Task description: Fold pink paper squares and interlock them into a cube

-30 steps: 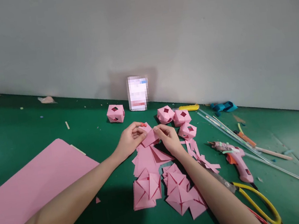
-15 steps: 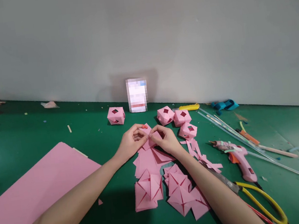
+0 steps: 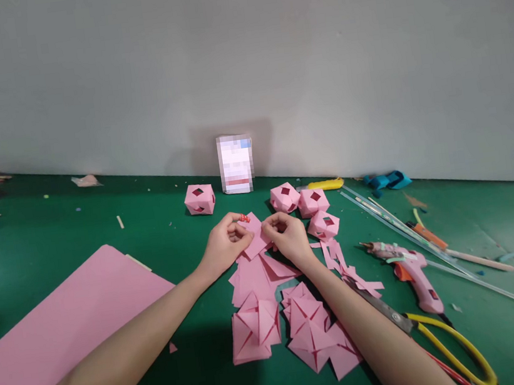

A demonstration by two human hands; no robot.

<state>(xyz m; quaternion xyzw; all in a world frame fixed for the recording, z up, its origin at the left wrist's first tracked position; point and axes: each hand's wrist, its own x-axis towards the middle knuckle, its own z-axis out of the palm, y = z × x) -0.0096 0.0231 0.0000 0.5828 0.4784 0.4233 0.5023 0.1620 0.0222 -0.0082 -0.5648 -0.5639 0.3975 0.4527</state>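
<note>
Between my hands is a small pink paper square (image 3: 255, 238), turned cornerwise. My left hand (image 3: 226, 239) pinches its left side; a red patterned band circles one finger. My right hand (image 3: 288, 234) has its thumb and fingertips closed at the square's right edge. Just below lie loose pink paper pieces (image 3: 250, 280). Nearer me are two groups of folded pink squares, a left stack (image 3: 250, 338) and a right pile (image 3: 309, 331). Pink folded paper balls with diamond holes stand beyond, one on the left (image 3: 200, 200) and several on the right (image 3: 285, 198).
A large pink sheet (image 3: 90, 328) covers the left of the green table. On the right lie yellow-handled scissors (image 3: 461, 342), a pink glue gun (image 3: 411, 267), clear glue sticks (image 3: 395, 231), paper strips (image 3: 342, 266) and a yellow cutter (image 3: 325, 185). A phone (image 3: 236, 163) leans on the wall.
My right hand has shifted slightly right from the middle of the paper square to its right edge, so more of the square shows. My left hand stays nearly still.
</note>
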